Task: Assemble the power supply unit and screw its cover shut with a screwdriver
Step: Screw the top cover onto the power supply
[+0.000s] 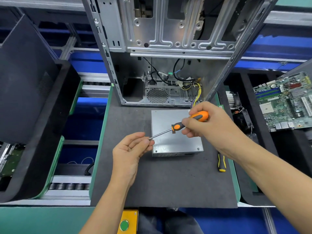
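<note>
Power supply unit point(175, 132) flat on the dark mat point(160, 183) of the counter, grey cover up, vented side toward the camera; two screws visible along the cover's near edge. Directly behind the unit, open computer case point(168, 48), cables and a yellow wire bundle point(196, 92) trailing from inside it toward the unit's far right corner. Above the unit, orange-and-grey screwdriver point(189, 122), handle over the far right part of the cover, shaft slanting down-left past the unit's left edge. Right hand point(207, 122) wrapped round the handle, grip clamped on it. Left hand point(130, 149) just left of the unit, palm up, fingers curled, fingertips pinching at the screwdriver tip (whether a screw sits between them: too small to tell). Right of the unit, on the mat, a second screwdriver point(221, 162) with black-and-yellow handle, partly under the right forearm. Farther right of the unit, green motherboard point(285, 100) leaning in a black foam tray. Well left of the unit, large dark panel point(25, 81) in another foam tray. Near the camera, below the mat, yellow box with green button point(124, 225).
</note>
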A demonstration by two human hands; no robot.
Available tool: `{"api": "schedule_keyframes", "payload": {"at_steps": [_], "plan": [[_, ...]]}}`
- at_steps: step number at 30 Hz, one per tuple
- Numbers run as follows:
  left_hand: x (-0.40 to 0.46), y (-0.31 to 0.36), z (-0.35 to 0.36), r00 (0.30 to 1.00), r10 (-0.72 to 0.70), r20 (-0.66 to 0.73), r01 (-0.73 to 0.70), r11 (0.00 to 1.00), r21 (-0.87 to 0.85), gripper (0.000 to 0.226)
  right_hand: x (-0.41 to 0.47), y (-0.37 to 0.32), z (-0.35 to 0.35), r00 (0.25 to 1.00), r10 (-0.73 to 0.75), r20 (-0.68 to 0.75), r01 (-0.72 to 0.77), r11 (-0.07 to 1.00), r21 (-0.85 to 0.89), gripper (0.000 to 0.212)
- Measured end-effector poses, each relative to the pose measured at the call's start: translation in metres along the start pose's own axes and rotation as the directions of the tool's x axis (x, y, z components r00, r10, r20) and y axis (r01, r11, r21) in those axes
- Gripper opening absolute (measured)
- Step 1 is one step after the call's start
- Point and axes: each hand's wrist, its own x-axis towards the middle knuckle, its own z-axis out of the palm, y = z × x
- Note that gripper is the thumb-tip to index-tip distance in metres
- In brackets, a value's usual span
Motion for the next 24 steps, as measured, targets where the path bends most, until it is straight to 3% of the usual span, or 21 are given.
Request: {"api": "schedule_keyframes", "payload": {"at_steps": [3,7,12,17,24], "plan": [[-0.002,-0.002,0.002,0.998,0.056,-0.001,-0.056,0.992,0.117,0.026,0.000,0.005,0.005,0.998,-0.007,-0.059,0.017,0.984,0.179,0.019],[-0.006,-0.007,-0.002,0.991,0.137,-0.002,-0.133,0.964,0.232,0.027,-0.001,0.013,0.010,0.999,-0.002,-0.053,0.012,0.983,0.183,0.018],[-0.009,-0.011,-0.007,0.978,0.181,0.104,-0.208,0.897,0.391,0.035,0.001,0.016,0.014,0.993,-0.073,-0.094,0.075,0.997,0.015,0.010],[-0.011,-0.017,-0.015,0.941,0.270,0.202,-0.337,0.725,0.600,0.052,-0.001,0.016,0.018,0.976,-0.198,-0.088,0.177,0.962,-0.207,0.011],[-0.012,-0.026,-0.015,0.883,0.348,0.315,-0.466,0.566,0.680,0.050,-0.007,0.017,0.024,0.966,-0.258,-0.023,0.236,0.912,-0.336,0.015]]}}
